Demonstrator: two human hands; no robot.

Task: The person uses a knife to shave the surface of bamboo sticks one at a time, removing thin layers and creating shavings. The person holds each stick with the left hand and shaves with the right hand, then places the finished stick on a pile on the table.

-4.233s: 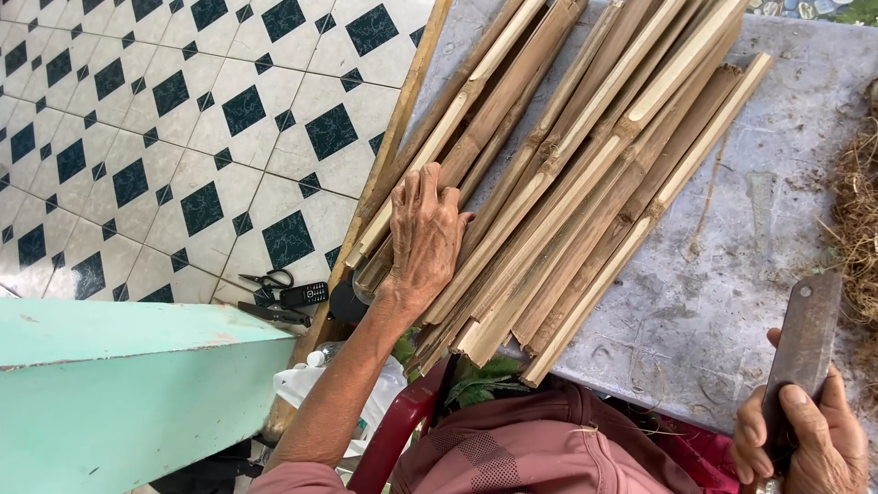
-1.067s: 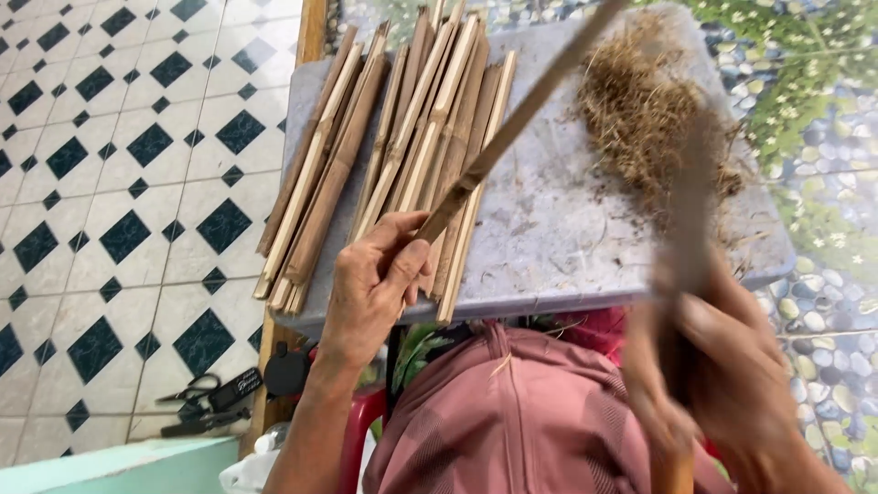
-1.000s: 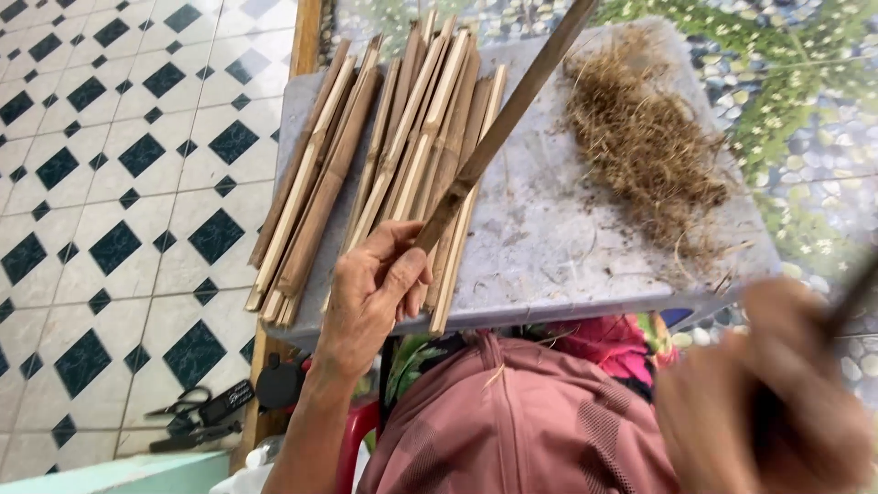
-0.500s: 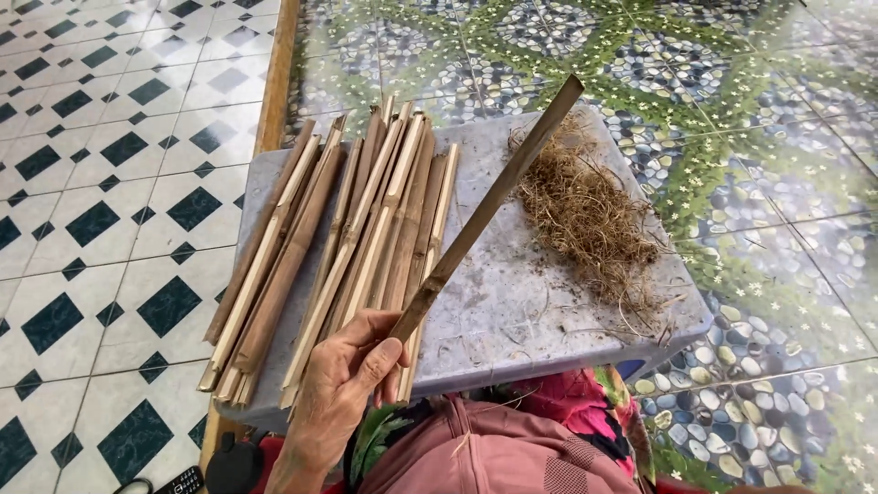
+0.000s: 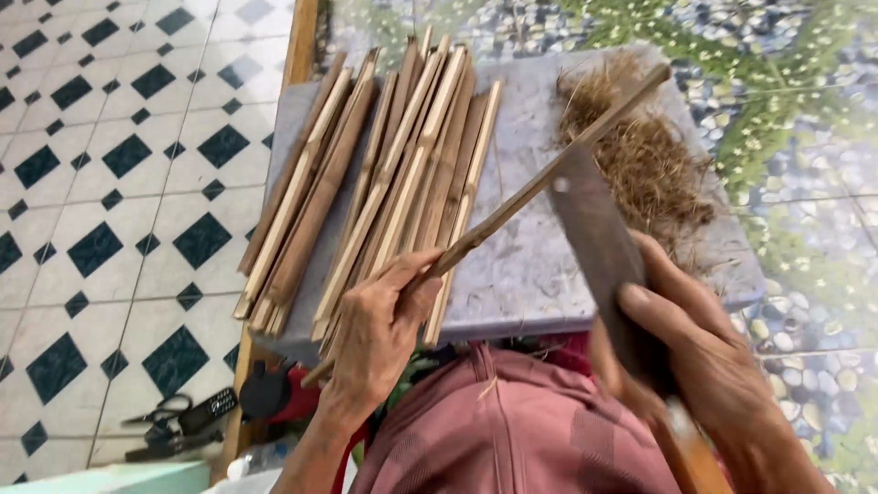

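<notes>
A rough grey stone slab serves as the worktop, its surface mottled and gritty. To the left of the grips, a bundle of flat split bamboo slats lies lengthwise on it, tan and brown, fibrous along their edges. Beyond the right hand, a loose heap of dry, wiry shavings sits on the slab's far corner. The broad, dull metal cleaver blade is clenched in the right hand, its flat side up, crossing just under the single bamboo strip. That strip, long, thin and dark brown, slants up from the left hand, which grasps its near end between thumb and fingers, over the slab toward the shavings.
</notes>
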